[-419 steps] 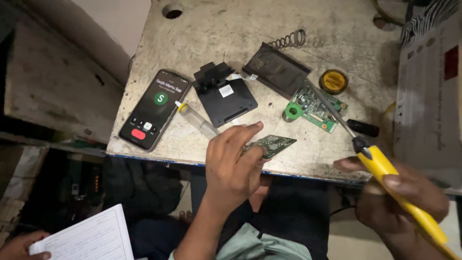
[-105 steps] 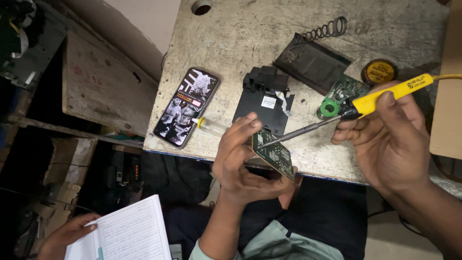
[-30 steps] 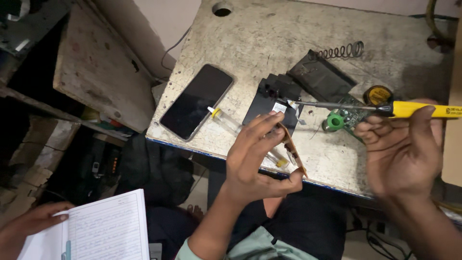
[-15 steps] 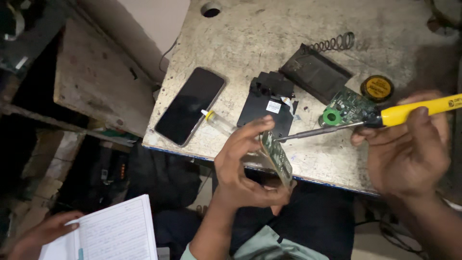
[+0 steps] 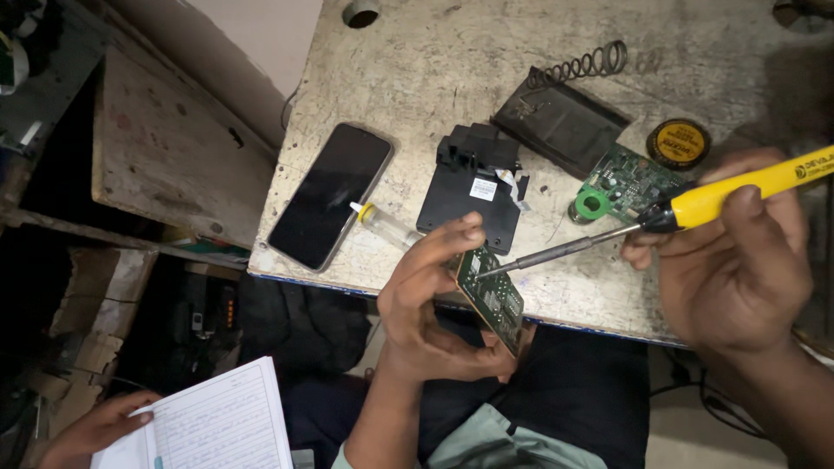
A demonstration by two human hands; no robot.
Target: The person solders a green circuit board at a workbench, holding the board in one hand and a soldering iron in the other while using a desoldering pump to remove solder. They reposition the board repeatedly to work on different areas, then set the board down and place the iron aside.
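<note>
My left hand (image 5: 430,308) grips a small green circuit board (image 5: 492,297), holding it tilted on edge just off the front edge of the worn table (image 5: 434,69). My right hand (image 5: 738,260) holds a yellow-handled soldering iron (image 5: 695,204); its metal tip touches the upper face of the board. A second green circuit board with a green ring part (image 5: 621,187) lies on the table under the iron's shaft.
On the table lie a dark-screened phone (image 5: 330,195), a small clear syringe with yellow collar (image 5: 382,224), a black plastic module (image 5: 473,187), a dark flat case (image 5: 560,122), a wire spring (image 5: 582,65) and a round yellow tin (image 5: 678,143). Another person's hand (image 5: 104,421) holds a lined notebook (image 5: 213,426) at bottom left.
The phone's screen has gone dark. The iron was lifted away a second ago and its tip has come back down onto the board in my left hand.
</note>
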